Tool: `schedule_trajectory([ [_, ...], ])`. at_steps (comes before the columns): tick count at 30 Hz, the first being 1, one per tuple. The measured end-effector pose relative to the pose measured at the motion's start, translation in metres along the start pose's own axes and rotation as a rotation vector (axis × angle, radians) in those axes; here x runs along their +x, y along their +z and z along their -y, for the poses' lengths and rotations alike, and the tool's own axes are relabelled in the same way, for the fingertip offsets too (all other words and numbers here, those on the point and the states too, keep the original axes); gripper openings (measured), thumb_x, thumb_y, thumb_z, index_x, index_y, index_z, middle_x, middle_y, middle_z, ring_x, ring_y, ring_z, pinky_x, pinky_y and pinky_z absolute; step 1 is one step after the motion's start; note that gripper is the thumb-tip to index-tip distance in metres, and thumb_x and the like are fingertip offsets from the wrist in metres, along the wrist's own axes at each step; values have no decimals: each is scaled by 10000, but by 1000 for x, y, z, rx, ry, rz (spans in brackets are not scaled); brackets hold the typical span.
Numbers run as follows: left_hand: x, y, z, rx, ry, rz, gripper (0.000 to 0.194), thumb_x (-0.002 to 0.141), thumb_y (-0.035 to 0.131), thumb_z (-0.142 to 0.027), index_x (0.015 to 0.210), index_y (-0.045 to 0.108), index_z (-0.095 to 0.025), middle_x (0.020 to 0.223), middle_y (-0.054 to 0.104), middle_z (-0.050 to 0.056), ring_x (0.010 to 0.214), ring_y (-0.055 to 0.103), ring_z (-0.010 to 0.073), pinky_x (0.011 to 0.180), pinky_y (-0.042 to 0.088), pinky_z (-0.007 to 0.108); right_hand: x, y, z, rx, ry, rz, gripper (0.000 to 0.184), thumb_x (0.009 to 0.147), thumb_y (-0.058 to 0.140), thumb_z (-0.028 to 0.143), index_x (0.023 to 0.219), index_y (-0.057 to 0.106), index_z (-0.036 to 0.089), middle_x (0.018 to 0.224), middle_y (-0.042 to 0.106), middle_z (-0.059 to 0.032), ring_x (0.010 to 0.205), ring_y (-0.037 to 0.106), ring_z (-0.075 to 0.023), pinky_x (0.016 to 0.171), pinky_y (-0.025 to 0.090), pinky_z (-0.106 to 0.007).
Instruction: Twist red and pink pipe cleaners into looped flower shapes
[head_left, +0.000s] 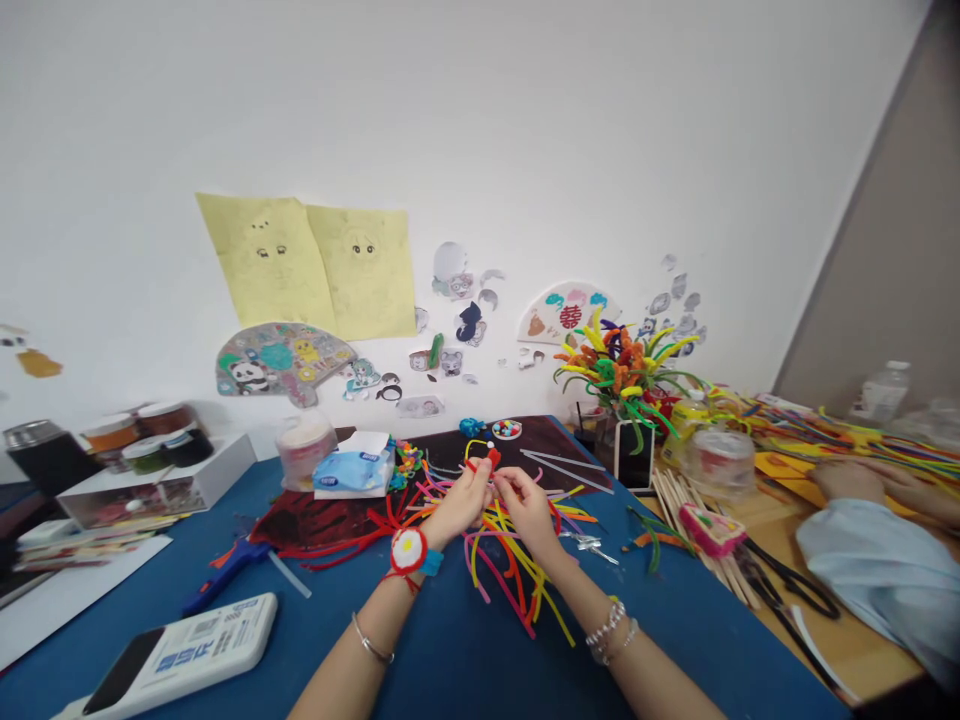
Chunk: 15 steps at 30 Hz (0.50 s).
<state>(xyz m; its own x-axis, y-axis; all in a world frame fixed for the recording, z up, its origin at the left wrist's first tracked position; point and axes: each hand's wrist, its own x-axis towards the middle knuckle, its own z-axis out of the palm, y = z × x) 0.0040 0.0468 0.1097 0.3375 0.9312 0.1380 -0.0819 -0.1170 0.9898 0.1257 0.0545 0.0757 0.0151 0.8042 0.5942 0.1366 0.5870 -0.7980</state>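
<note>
A small bright-red fuzzy piece (494, 455) sits at the left hand's (470, 497) fingertips, above the middle of the blue tabletop (450, 650). Its visible end pokes out toward one o'clock; the fingers cover the rest, so its full long axis cannot be told. The left fingers pinch it. The right hand (526, 507) is close at four o'clock, its fingers drawn together; whether they grip anything cannot be told.

Directions run from where the hands meet. Beneath them, a loose bundle of yellow, pink, orange and red fuzzy chenille stems (517, 570) fans out, many ends pointing toward five o'clock.

At one o'clock, a white fan-shaped panel (570, 312) on the wall bears the red double-happiness character 囍. At nine o'clock lies a blue-and-white soft tissue pack (352, 470), its label too small to read. At eight o'clock, a white, round-cornered case (187, 645) with a black panel carries large blue characters, not legible.

Multicoloured fuzzy chenille flowers (619, 365) bristle at two o'clock. At three o'clock rests a plush-textured pink heart-shaped piece (712, 530); farther out, another person's pale-blue cloth sleeve (877, 580) rests by a wooden surface.
</note>
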Motion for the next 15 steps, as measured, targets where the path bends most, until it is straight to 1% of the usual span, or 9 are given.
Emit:
schedule_trajectory([
  [3,-1,6,3,111,132,-66,278,767,478,-463,749,507,-187,555,456,-21,470,380,101,467,282,234,-2,0,3,20,5,-41,215,822,424,357,830,552,185,752,605,-36,680,566,-157,609,452,-256],
  [5,0,5,3,132,182,-101,265,758,503,-446,752,530,-182,579,480,-11,502,402,109,489,287,233,1,-4,6,12,-11,-43,197,825,423,348,858,536,190,766,600,-30,694,565,-154,625,442,-250],
  [7,3,-2,1,90,161,-117,286,763,485,-462,789,532,-181,513,426,-36,432,339,98,458,258,235,4,-11,8,-46,-52,19,192,828,418,339,857,541,196,754,596,-18,681,557,-149,632,429,-247],
  [9,5,-10,-2,41,116,-117,326,772,452,-491,839,528,-181,448,337,-66,370,248,84,428,220,235,8,-17,10,-135,-92,126,211,836,399,332,823,565,201,726,598,-8,655,548,-147,624,411,-244],
  [11,6,-14,-4,62,99,-114,350,780,423,-506,867,528,-183,427,295,-75,354,217,83,423,211,236,9,-21,11,-200,-109,194,240,846,376,326,798,579,207,698,599,0,620,538,-144,598,390,-239],
  [13,5,-11,-2,175,141,-122,325,787,424,-490,814,540,-187,455,355,-52,388,293,99,457,248,238,9,-22,12,-217,-105,167,242,849,367,327,815,575,209,684,593,6,594,526,-140,577,374,-235],
  [15,3,-2,2,332,208,-146,281,785,454,-458,732,535,-194,518,432,-21,462,386,122,516,281,238,9,-22,11,-198,-86,117,244,847,368,342,800,563,204,655,568,11,573,507,-136,562,366,-234],
])
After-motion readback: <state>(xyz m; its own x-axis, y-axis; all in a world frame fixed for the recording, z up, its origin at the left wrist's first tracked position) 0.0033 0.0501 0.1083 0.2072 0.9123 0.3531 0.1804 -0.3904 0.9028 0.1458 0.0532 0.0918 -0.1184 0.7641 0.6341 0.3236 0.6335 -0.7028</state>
